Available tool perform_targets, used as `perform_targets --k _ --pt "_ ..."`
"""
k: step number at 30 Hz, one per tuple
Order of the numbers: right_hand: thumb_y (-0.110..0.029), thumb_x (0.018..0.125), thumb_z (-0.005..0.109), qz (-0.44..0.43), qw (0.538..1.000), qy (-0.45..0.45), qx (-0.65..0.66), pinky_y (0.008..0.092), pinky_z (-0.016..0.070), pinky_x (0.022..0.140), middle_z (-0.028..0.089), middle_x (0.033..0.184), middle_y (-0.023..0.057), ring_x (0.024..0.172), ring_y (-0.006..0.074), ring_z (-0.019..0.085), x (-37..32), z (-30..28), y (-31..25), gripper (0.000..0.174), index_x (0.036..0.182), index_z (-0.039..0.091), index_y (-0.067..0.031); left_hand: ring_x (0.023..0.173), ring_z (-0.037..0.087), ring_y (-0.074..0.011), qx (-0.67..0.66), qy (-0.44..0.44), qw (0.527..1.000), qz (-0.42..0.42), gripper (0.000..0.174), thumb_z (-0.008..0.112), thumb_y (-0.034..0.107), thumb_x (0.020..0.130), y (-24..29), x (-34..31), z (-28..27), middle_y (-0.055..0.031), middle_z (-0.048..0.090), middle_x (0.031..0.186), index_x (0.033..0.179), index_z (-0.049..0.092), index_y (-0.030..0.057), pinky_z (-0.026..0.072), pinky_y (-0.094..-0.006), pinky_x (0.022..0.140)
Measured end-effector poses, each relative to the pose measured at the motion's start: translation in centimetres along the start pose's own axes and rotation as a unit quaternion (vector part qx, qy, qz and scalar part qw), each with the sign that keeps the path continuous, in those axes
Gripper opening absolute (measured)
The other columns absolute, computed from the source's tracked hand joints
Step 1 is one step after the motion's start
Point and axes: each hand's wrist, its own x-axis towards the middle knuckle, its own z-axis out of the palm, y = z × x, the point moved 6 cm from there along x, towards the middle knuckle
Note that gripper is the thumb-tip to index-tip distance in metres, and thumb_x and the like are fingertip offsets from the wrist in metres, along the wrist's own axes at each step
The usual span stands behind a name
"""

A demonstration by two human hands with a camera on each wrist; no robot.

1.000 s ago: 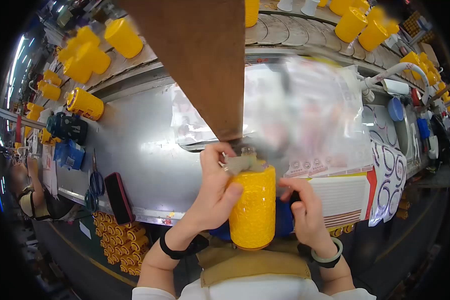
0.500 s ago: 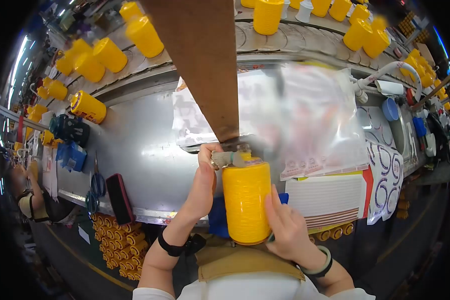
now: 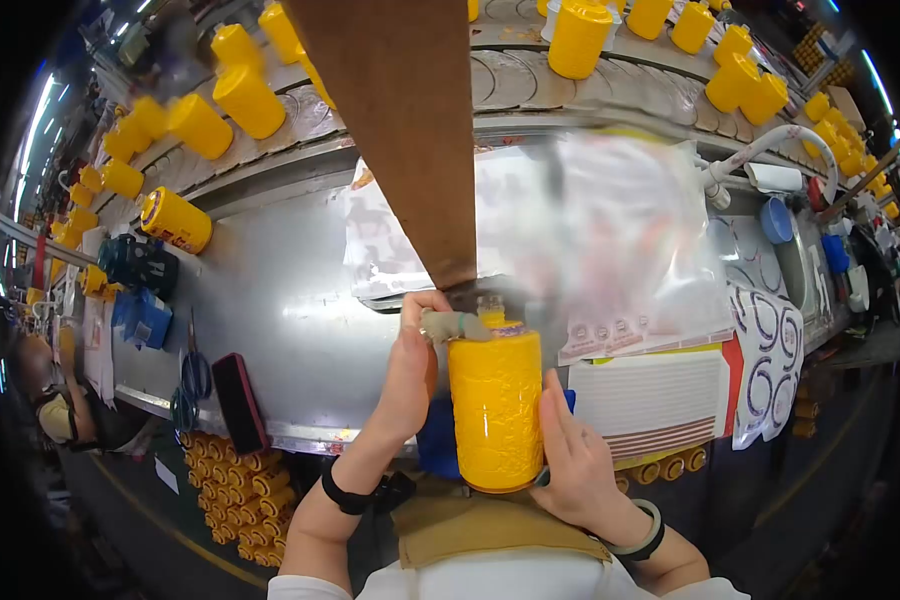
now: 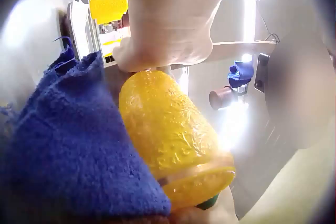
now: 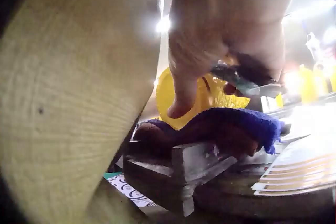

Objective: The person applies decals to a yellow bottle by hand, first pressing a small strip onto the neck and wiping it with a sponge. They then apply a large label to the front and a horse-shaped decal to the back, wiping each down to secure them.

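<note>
A glossy yellow bottle (image 3: 497, 410) with embossed sides and a clear neck is held at the front edge, over a blue cloth (image 4: 86, 145). My left hand (image 3: 407, 370) pinches a small greyish pad (image 3: 454, 326) against the bottle's shoulder, beside the neck. Low on the bottle's right side, my right hand (image 3: 578, 465) holds it with fingers along the wall; in the right wrist view a thumb or finger lies against the yellow base (image 5: 167, 95). A dark object sits in the right palm, its kind unclear.
A brown post (image 3: 400, 130) comes down in front of the bottle. Printed sheets (image 3: 640, 250) lie right of it; a phone (image 3: 238, 400), scissors (image 3: 195, 370) and a lying yellow bottle (image 3: 176, 220) are at left. Yellow bottles stand on a conveyor (image 3: 525, 75) behind.
My right hand has come in from the right onto the bottle. The pad has shifted left in my left hand, and the bottle has moved slightly left. Bottles on the conveyor have moved.
</note>
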Motion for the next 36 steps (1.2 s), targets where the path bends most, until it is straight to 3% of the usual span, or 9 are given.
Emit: perform_targets --k 3,5,8,21,23,24,26,30,36 --pt "-0.008 0.057 0.080 0.022 0.998 0.033 0.045 0.0356 0.0525 0.077 0.037 0.154 0.0378 0.087 0.0329 0.065 0.0 -0.1 0.6 0.101 0.146 0.038 0.0160 0.115 0.054 -0.0221 0.094 0.044 0.990 0.098 0.053 0.038 0.043 0.107 1.9 -0.7 -0.1 -0.0091 0.060 0.120 0.123 0.059 -0.0027 0.0380 -0.0372 0.104" --pt "-0.022 0.067 0.090 0.037 0.999 -0.022 0.024 0.0404 0.0533 0.093 0.038 0.153 0.0384 0.121 0.0437 0.062 -0.1 0.4 0.7 0.115 0.152 0.023 0.0174 0.111 0.061 -0.0257 0.165 0.066 0.971 0.159 0.044 0.045 0.030 0.106 2.9 -1.6 0.0 -0.0144 0.066 0.119 0.124 0.062 -0.0066 0.0465 -0.0374 0.098" --pt "-0.021 0.066 0.090 0.050 0.997 -0.021 0.048 0.0404 0.0525 0.094 0.038 0.154 0.0371 0.121 0.0432 0.062 -0.3 1.2 1.0 0.115 0.152 0.024 0.0169 0.110 0.065 -0.0337 0.206 0.051 0.955 0.205 0.031 0.057 0.013 0.098 3.3 -2.5 0.5 -0.0200 0.071 0.115 0.117 0.069 -0.0072 0.0485 -0.0422 0.099" --pt "-0.025 0.066 0.091 0.066 0.995 0.015 0.068 0.0400 0.0534 0.091 0.042 0.152 0.0330 0.124 0.0402 0.061 0.1 1.0 1.4 0.116 0.152 0.024 0.0163 0.111 0.057 -0.0243 0.172 0.057 0.967 0.181 0.028 0.053 0.013 0.100 2.3 -2.1 -0.1 -0.0137 0.064 0.117 0.116 0.068 -0.0062 0.0443 -0.0361 0.098" --pt "-0.024 0.068 0.090 0.097 0.991 -0.034 0.080 0.0397 0.0542 0.085 0.045 0.149 0.0343 0.111 0.0392 0.065 0.1 1.7 2.0 0.113 0.153 0.025 0.0153 0.111 0.051 -0.0193 0.090 0.038 0.989 0.112 0.034 0.046 0.022 0.105 1.0 -1.3 -0.5 -0.0106 0.052 0.124 0.114 0.065 -0.0051 0.0401 -0.0318 0.098" --pt "-0.024 0.068 0.090 0.098 0.992 -0.031 0.078 0.0397 0.0542 0.085 0.045 0.149 0.0343 0.111 0.0392 0.065 0.1 1.7 1.9 0.113 0.153 0.025 0.0153 0.117 0.043 -0.0205 0.034 0.019 0.999 0.034 0.052 0.040 0.042 0.108 0.0 -0.9 -0.4 -0.0097 0.046 0.122 0.113 0.067 -0.0021 0.0301 -0.0357 0.106" --pt "-0.010 0.065 0.076 0.078 0.994 -0.035 0.073 0.0365 0.0503 0.070 0.052 0.141 0.0373 0.079 0.0295 0.061 0.2 1.5 1.5 0.099 0.149 0.032 0.0166 0.115 0.043 -0.0202 0.061 0.009 0.998 0.033 0.054 0.038 0.044 0.108 -0.2 -0.8 -0.5 -0.0089 0.046 0.120 0.114 0.067 -0.0016 0.0309 -0.0353 0.104" --pt "-0.009 0.061 0.068 -0.063 0.997 0.011 -0.041 0.0326 0.0472 0.066 0.055 0.138 0.0366 0.070 0.0227 0.055 0.5 -1.5 -1.9 0.084 0.140 0.050 0.0130 0.109 0.041 -0.0185 0.091 -0.008 0.995 0.035 0.057 0.034 0.047 0.109 -0.2 -0.4 0.2 -0.0058 0.043 0.116 0.115 0.067 0.0008 0.0323 -0.0340 0.100" --pt "-0.007 0.061 0.066 0.073 0.997 0.032 0.022 0.0308 0.0457 0.062 0.056 0.138 0.0356 0.065 0.0202 0.054 0.7 0.6 0.9 0.078 0.136 0.057 0.0091 0.111 0.043 -0.0160 0.129 0.004 0.990 0.049 0.055 0.033 0.046 0.110 0.0 -0.2 -0.1 -0.0045 0.043 0.115 0.115 0.063 0.0009 0.0317 -0.0327 0.099"
